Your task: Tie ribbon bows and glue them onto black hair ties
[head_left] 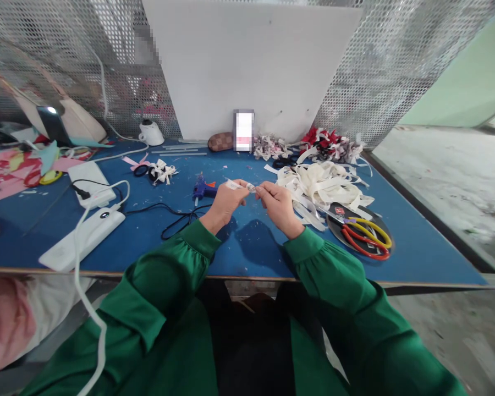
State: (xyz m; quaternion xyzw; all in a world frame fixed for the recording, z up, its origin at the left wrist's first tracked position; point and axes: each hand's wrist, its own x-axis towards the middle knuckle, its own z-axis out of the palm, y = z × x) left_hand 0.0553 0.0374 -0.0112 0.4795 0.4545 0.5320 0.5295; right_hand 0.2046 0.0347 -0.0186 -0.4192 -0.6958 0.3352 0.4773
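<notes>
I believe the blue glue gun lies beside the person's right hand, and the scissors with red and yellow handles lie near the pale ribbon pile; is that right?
Not quite: the head view shows the blue glue gun beside the left hand. The scissors do lie near the pale ribbon pile.

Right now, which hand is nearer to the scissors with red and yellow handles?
Right. The right hand is to the left of the red-and-yellow-handled scissors, apart from them; the left hand is farther left, beyond the right hand.
</notes>
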